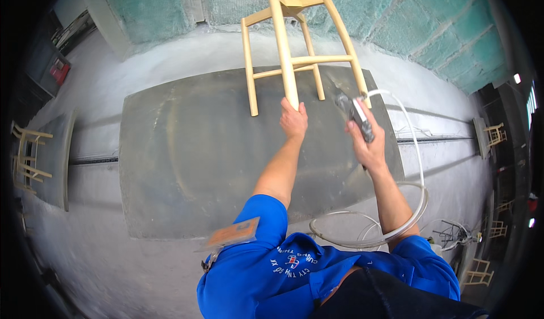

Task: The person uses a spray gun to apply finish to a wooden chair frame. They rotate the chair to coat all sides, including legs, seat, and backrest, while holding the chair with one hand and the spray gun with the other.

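My left hand (293,119) is closed round the end of one leg of a light wooden chair frame (286,47). The frame is tilted, its other legs and crossbars spreading out beyond my hand, over the far part of a dark grey board (187,149). Whether any leg rests on the board I cannot tell. In my right hand (369,140) is a metal spray gun (359,117), its front pointing up and left toward the frame's legs. The gun's front end is blurred. A whitish hose (417,149) runs from the gun and loops over my right forearm.
Beyond the board stands a wall with bluish-green, stained panels (396,13). A slotted track (93,161) runs along the floor on both sides. More wooden frames stand on a board at the left (31,154) and at the right (496,134). Tangled hoses (450,234) lie at lower right.
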`<action>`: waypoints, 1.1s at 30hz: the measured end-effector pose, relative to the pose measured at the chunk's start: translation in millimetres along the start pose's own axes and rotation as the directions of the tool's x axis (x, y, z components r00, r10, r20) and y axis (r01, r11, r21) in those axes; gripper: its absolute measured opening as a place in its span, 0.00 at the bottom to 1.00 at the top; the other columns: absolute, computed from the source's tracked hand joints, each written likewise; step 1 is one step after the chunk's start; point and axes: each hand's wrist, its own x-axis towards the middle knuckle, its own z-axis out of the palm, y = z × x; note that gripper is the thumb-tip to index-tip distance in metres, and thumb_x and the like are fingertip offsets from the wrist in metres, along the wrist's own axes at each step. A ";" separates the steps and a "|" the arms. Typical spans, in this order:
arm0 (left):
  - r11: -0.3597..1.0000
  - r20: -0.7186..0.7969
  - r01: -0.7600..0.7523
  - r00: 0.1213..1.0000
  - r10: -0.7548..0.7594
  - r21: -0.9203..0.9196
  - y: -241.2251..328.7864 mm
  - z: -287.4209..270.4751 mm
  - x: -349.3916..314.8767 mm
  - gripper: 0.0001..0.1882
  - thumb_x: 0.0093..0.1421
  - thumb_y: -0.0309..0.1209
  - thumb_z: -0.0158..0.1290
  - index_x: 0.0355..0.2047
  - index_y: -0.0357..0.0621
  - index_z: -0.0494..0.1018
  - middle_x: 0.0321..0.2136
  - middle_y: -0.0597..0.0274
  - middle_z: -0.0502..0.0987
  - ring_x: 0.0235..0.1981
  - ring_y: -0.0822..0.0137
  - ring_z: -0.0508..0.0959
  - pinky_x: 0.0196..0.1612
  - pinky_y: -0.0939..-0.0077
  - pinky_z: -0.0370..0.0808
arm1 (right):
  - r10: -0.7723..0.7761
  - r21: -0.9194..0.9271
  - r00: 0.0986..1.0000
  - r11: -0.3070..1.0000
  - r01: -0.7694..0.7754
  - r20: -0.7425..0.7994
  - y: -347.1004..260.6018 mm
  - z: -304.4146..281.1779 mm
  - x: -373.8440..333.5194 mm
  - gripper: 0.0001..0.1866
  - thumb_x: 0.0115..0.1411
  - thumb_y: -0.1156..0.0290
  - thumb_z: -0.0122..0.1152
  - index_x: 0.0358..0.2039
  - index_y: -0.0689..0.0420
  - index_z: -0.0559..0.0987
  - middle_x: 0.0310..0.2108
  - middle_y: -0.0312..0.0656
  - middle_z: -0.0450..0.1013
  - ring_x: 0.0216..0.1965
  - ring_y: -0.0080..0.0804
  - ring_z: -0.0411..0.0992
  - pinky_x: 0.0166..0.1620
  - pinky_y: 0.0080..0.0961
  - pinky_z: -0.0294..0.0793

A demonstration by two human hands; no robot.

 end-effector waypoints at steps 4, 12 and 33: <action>0.997 0.002 0.018 1.000 -0.018 0.078 0.2 2.9 7.2 0.30 0.64 0.46 0.58 0.56 0.43 0.60 0.41 0.38 0.80 0.39 0.33 0.81 0.42 0.41 0.77 | 0.172 0.041 0.984 0.985 -0.170 -0.046 10.0 -43.2 -56.2 0.27 0.66 0.76 0.64 0.66 0.60 0.73 0.39 0.41 0.80 0.38 0.23 0.76 0.45 0.22 0.75; 0.986 -0.043 0.015 0.999 -0.008 0.164 -2.2 1.5 2.6 0.30 0.65 0.49 0.57 0.56 0.44 0.61 0.40 0.35 0.81 0.43 0.32 0.81 0.46 0.40 0.76 | 0.234 -0.051 0.968 0.970 -0.239 -0.088 49.4 -170.6 -175.1 0.29 0.64 0.78 0.64 0.66 0.61 0.72 0.48 0.50 0.81 0.47 0.32 0.79 0.52 0.27 0.75; 0.958 -0.059 -0.006 0.998 0.024 0.286 -22.8 0.0 -34.1 0.33 0.61 0.44 0.61 0.60 0.47 0.59 0.42 0.36 0.81 0.45 0.33 0.80 0.49 0.42 0.74 | -0.026 0.077 0.996 0.996 0.032 -0.080 27.8 -179.9 -51.5 0.27 0.64 0.73 0.64 0.64 0.52 0.75 0.52 0.52 0.80 0.49 0.44 0.82 0.51 0.32 0.79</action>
